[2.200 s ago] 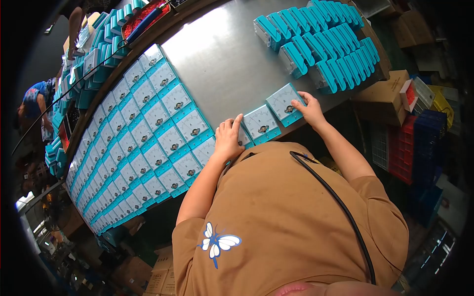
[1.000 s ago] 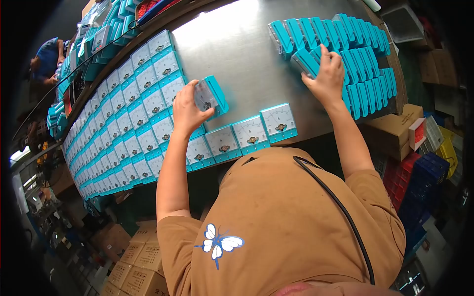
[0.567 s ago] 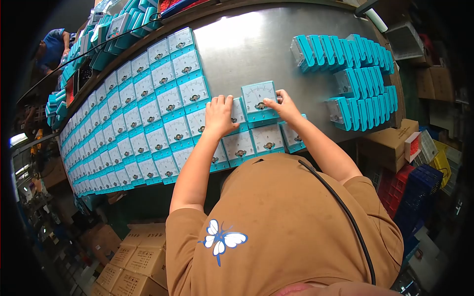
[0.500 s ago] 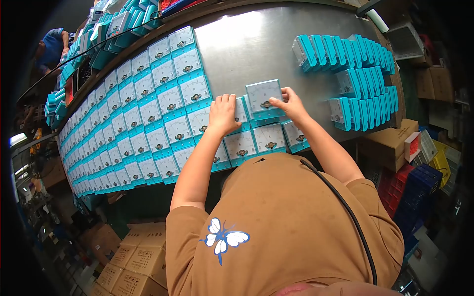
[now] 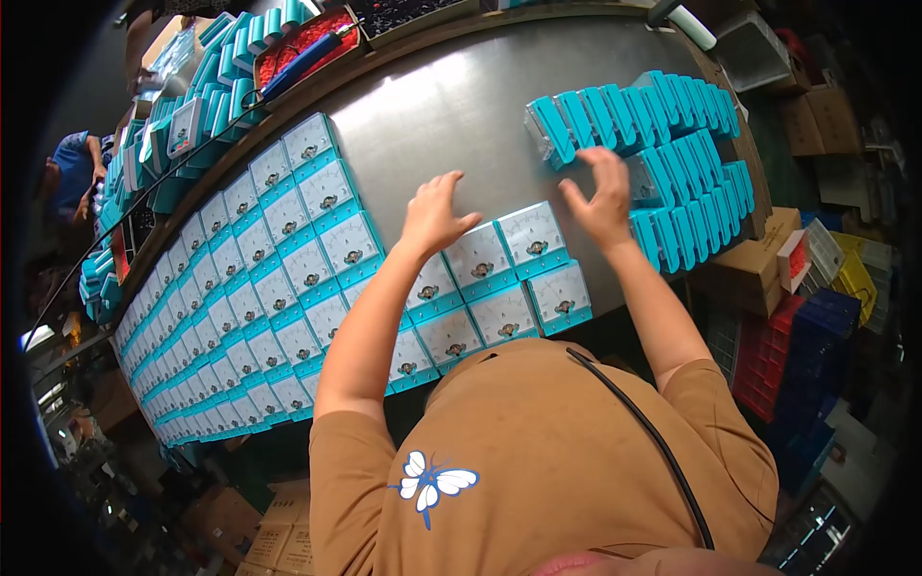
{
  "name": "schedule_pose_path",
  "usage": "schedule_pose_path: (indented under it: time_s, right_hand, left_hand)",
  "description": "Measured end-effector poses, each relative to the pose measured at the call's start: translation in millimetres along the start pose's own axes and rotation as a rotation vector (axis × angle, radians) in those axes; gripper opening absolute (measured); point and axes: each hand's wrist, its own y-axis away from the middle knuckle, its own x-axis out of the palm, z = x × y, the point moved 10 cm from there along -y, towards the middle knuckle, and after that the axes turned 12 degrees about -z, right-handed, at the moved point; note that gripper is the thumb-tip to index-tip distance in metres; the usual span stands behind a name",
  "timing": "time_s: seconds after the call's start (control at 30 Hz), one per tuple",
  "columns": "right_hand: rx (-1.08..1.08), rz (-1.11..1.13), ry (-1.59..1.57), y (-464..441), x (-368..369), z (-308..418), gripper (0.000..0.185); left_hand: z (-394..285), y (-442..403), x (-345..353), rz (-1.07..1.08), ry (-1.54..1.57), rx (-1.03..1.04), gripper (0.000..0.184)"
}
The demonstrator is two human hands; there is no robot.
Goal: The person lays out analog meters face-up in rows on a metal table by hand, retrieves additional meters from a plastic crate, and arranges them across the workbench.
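Observation:
Rows of analog panel meters (image 5: pixel 351 240), white-faced with teal housings, lie flat on the metal table. My left hand (image 5: pixel 434 216) hovers with thumb and fingers apart just beyond the row's far edge, holding nothing. The rightmost meter of that row (image 5: pixel 531 235) lies flat beside another meter (image 5: pixel 477 253). Over to the right, my right hand (image 5: pixel 605 200) is also empty, its thumb and fingers spread. It is close to the nearest of the meters standing on edge (image 5: pixel 552 130); whether the fingertips touch them, I cannot tell.
More upright meters (image 5: pixel 687 163) are packed in rows at the table's right end. Across the back rail sit a box of red parts (image 5: pixel 305 48) and heaped teal meters (image 5: pixel 216 106). Another person (image 5: pixel 79 173) is at the far left. Cartons (image 5: pixel 754 264) and crates (image 5: pixel 768 355) stand at right.
The meter in my right hand has been laid flat in the row and let go. My right hand has moved toward the upright meters; my left has lifted off. The view has shifted.

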Motion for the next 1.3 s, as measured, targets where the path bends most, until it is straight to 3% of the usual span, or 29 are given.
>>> schedule_pose_path:
  time_s: [0.07,0.1,0.2,0.23,0.3,0.47,0.57,0.67,0.77,0.87,1.0,1.1,1.3]
  right_hand:
    - [0.006,-0.188,0.15,-46,-2,-43,0.058]
    - [0.019,-0.17,0.286,-60,12,-72,0.07]
    - [0.334,0.181,0.422,-54,88,-160,0.086]
    - [0.192,0.126,0.579,-52,87,-141,0.085]
    - [0.16,0.075,0.54,-53,83,-137,0.085]
    - [0.116,0.091,0.58,-54,76,-122,0.095]
    - [0.18,0.264,0.71,-59,75,-100,0.1]
    - [0.085,0.302,0.709,-59,81,-81,0.096]
    - [0.077,0.311,0.771,-62,86,-75,0.092]
    - [0.009,0.206,0.811,-64,92,-92,0.089]
    - [0.003,0.199,0.831,-63,89,-91,0.087]
    - [-0.082,0.156,0.746,-58,90,-76,0.088]
    - [-0.192,0.263,0.697,-60,96,-71,0.1]
  left_hand:
    - [-27,-49,11,-0.053,0.139,-0.012,0.086]
    - [-40,-69,19,-0.112,0.169,0.008,0.094]
    - [-78,-115,56,-0.14,0.166,0.037,0.119]
    - [-81,-122,75,-0.161,0.222,-0.008,0.115]
    - [-83,-126,77,-0.211,0.414,-0.073,0.098]
    - [-48,-93,10,-0.314,0.185,-0.001,0.093]
    - [8,-62,-44,-0.147,-0.172,-0.06,0.091]
    - [56,-17,-61,0.059,-0.454,-0.093,0.094]
    - [68,18,-52,0.172,-0.385,-0.077,0.099]
    - [92,27,-7,0.085,-0.46,-0.045,0.1]
    - [91,54,3,-0.189,-0.365,-0.141,0.095]
    - [78,83,-4,-0.413,-0.244,-0.075,0.093]
    - [83,86,-7,-0.46,-0.255,-0.104,0.092]
